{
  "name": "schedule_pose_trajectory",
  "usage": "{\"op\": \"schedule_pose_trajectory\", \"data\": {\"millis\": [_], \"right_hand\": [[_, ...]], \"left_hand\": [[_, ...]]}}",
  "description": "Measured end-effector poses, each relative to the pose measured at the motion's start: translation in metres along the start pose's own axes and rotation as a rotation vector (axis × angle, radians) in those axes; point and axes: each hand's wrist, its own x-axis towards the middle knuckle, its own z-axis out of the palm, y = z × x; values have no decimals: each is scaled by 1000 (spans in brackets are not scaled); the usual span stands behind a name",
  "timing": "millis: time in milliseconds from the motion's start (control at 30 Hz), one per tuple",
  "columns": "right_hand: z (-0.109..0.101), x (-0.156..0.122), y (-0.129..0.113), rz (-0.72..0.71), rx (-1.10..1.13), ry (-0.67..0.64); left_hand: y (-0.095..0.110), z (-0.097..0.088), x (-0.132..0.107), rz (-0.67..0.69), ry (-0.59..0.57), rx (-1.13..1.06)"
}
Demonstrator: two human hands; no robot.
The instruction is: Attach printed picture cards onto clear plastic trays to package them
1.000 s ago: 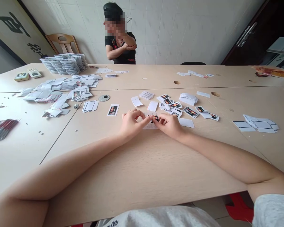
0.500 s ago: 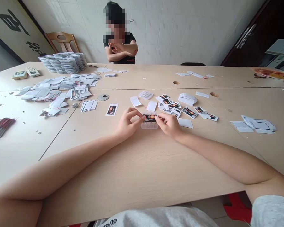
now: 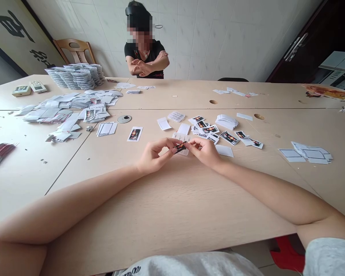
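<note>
My left hand (image 3: pixel 154 155) and my right hand (image 3: pixel 204 151) meet over the middle of the wooden table (image 3: pixel 172 207). Both pinch a small dark printed card (image 3: pixel 179 147) between thumb and fingers, one hand at each end. Under the card a clear plastic piece (image 3: pixel 183 138) shows, partly hidden by my fingers. Loose printed cards (image 3: pixel 209 128) and blank white slips (image 3: pixel 164 123) lie just beyond my hands. One single printed card (image 3: pixel 134 133) lies to the left of them.
A person in a black top (image 3: pixel 146 53) sits across the table with arms crossed. Stacks of packets (image 3: pixel 74 76) and a spread of white slips (image 3: pixel 66 109) fill the far left. White slips (image 3: pixel 307 153) lie at right. A wooden chair (image 3: pixel 74 50) stands behind.
The dark card has tilted between my fingers and my hands have drawn slightly nearer. The person opposite lowered a hand from the face and crossed both arms.
</note>
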Motion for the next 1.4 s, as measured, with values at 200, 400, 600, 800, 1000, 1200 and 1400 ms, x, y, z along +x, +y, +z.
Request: {"op": "schedule_pose_trajectory", "data": {"millis": [200, 400, 600, 800, 1000, 1200, 1400], "right_hand": [[-2, -1, -2, -60, 5, -59], [-4, -3, -6, -75, 36, -125], [-3, -2, -7, -102, 36, -121], [-1, -2, -3, -127, 2, -113], [-1, -3, -2, -142, -6, -100], [-2, -3, -5, -138, -20, -82], [-2, -4, -6, -122, -23, -64]], "left_hand": [[2, 2, 1, -69, 8, -227], [5, 2, 3, -105, 23, -335], [6, 2, 3, -158, 32, -302], [3, 2, 5, -70, 95, -16], [-3, -1, 7, -134, 237, 326], [1, 3, 5, -229, 222, 315], [7, 6, 4, -420, 194, 231]]}}
